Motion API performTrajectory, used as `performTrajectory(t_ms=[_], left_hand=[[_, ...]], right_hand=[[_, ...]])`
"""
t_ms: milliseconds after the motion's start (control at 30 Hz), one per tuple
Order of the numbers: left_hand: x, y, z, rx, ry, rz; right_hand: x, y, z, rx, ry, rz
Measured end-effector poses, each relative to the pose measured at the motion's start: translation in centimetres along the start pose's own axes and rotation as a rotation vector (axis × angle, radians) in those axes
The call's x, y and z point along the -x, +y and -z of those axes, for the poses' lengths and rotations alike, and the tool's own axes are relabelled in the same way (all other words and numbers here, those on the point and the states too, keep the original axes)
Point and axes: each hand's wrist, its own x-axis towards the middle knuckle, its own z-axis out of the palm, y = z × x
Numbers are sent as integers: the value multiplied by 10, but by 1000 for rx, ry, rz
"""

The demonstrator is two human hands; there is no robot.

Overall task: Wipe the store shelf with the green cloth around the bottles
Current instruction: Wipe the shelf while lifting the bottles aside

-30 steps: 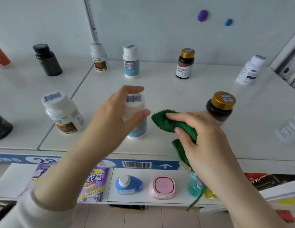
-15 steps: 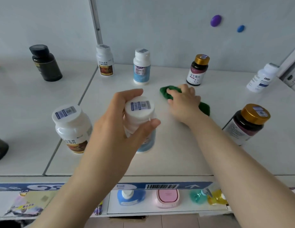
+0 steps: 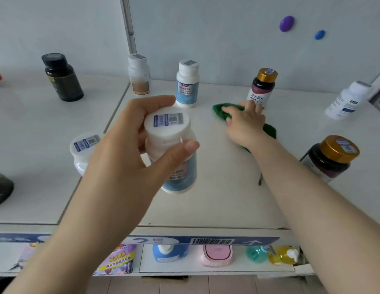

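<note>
My left hand [image 3: 129, 149] grips a white bottle with a blue label [image 3: 176, 166] by its neck, held just above the white shelf [image 3: 223, 187]. My right hand [image 3: 244, 122] presses the green cloth [image 3: 220, 110] flat on the shelf, far back, between a second blue-label bottle [image 3: 187, 84] and a gold-capped dark bottle [image 3: 262, 87]. Part of the cloth sticks out behind my wrist.
A wide white bottle [image 3: 83, 151] stands left of my left hand. A gold-capped dark jar [image 3: 331, 158] is at the right, a white bottle [image 3: 347, 100] beyond it. A black bottle [image 3: 61, 78] and a white one [image 3: 139, 74] stand at the back left.
My right hand has carried the cloth from the shelf's front edge to the back and a little further right. My left hand has lifted the blue-label bottle nearer the camera.
</note>
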Motion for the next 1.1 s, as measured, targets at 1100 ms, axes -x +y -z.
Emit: performTrajectory(t_ms=[1100], left_hand=[[-11,5,-33,-69,-158,12]], right_hand=[[218,-14,33,-81,36,329]])
